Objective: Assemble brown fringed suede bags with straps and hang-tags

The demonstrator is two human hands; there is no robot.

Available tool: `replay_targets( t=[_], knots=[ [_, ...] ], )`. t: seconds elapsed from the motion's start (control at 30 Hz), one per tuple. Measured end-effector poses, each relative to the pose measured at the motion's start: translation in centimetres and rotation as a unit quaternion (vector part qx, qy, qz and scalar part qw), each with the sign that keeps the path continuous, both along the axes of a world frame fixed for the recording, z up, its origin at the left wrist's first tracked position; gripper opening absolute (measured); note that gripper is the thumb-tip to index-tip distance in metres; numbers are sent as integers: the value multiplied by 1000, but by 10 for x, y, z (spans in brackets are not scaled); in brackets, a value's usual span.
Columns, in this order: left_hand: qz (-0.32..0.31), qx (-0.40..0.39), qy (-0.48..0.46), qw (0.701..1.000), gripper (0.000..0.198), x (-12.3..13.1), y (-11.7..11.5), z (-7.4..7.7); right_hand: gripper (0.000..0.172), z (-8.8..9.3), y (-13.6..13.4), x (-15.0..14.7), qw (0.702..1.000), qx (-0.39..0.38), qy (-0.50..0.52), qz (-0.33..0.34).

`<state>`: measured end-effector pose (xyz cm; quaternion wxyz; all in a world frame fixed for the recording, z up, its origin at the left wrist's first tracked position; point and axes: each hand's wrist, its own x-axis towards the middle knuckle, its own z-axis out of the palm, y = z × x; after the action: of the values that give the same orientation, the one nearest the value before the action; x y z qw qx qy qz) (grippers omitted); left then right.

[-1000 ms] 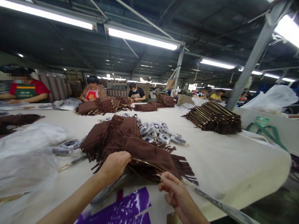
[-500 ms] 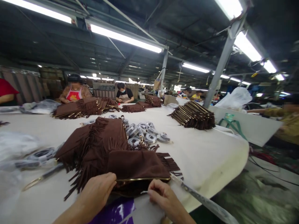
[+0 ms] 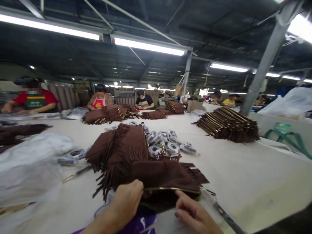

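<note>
A brown fringed bag [image 3: 165, 174] lies before me, its gold zipper edge [image 3: 175, 188] facing me and its mouth parted over a dark inside. My left hand [image 3: 128, 200] is closed on the left end of that edge. At the right part of the opening, my right hand [image 3: 192, 211] has its index finger stretched out to the zipper edge, the other fingers loosely bent and nothing visible in them. Behind the bag lie more brown fringed bags [image 3: 129, 138]. Shiny purple plastic [image 3: 143, 217] lies under my hands, and a wrapped dark strap [image 3: 225, 213] runs past my right hand.
Wrapped strap coils [image 3: 161, 141] are heaped behind the bags. A stack of brown bags [image 3: 226, 125] stands right, another pile [image 3: 109, 113] farther back. Clear plastic bags [image 3: 31, 162] cover the table's left. Several people work across the table; a grey post [image 3: 268, 61] rises at right.
The view has swung left, so things appear farther right. My right hand has moved from a pinch on a small white piece to an extended finger at the zipper edge. My left hand keeps its grip.
</note>
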<state>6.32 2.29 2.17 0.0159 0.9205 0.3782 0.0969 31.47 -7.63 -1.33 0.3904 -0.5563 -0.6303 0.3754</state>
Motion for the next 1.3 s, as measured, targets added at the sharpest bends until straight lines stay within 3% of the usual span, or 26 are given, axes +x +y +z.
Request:
replay_targets(
  t=[0.13, 0.2, 0.3, 0.43, 0.57, 0.7, 0.87, 1.07, 1.2, 1.3],
  knots=[
    [16, 77, -79, 994, 24, -4, 22, 22, 25, 36, 17, -4, 997, 61, -29, -40],
    [18, 116, -84, 990, 26, -5, 27, 29, 22, 45, 22, -5, 993, 77, -56, -64],
    [18, 126, -84, 988, 24, -6, 28, 29, 20, 41, 26, -3, 987, 89, -82, -104],
    [14, 37, -110, 993, 23, -9, 30, 21, 24, 27, 26, -1, 992, 57, -36, -111],
    [8, -54, -155, 986, 25, -15, 35, 19, 22, 28, 25, -7, 996, 56, -2, -65],
    [14, -95, -187, 978, 26, -19, 35, 19, 15, 27, 25, -24, 999, 25, 24, 15],
    [24, -91, -173, 980, 26, -22, 31, 14, 13, 26, 31, -29, 993, 78, -83, 11],
    [12, -72, -133, 988, 25, -22, 30, 14, 16, 43, 39, -15, 992, 92, -80, 23],
    [4, -85, -136, 987, 25, -22, 31, 14, 16, 40, 44, -11, 992, 86, -86, 23],
    [-9, -90, -136, 987, 25, -23, 30, 12, 17, 37, 46, -9, 998, 59, -32, 19]
  ],
)
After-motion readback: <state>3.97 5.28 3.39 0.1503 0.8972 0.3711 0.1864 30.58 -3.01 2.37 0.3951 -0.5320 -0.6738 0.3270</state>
